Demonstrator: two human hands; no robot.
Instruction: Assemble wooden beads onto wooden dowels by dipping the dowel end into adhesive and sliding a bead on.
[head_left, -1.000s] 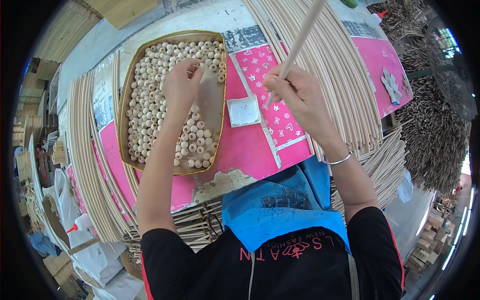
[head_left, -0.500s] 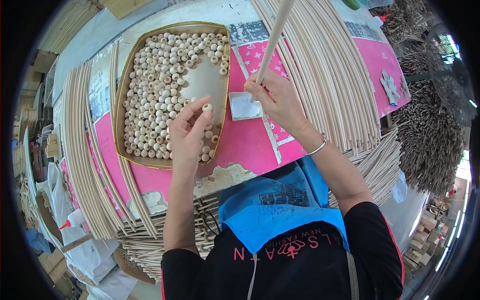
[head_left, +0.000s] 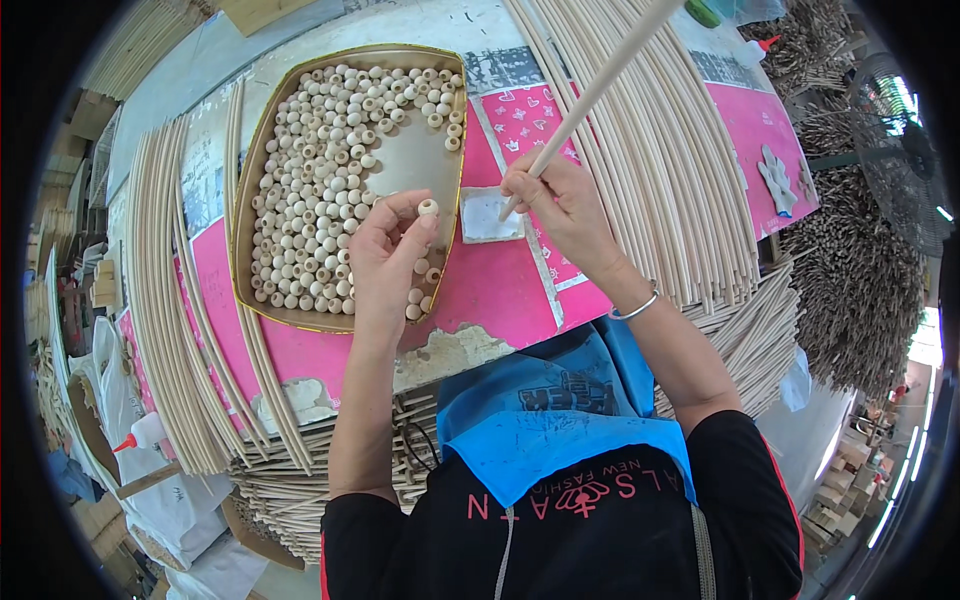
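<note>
One bead in left grip, one stick in right

We are in a craft workshop: long rattan rods cover the counter, a tray of wooden beads sits there, stick bundles piled around.

We find the bead held in the left hand to be pale unfinished wood, matt, as are those in the tray, whose bare floor shows dull brushed metal. The rod in the right hand is smooth raw wood. The pink table covering looks glossy, torn at its edge.
</note>
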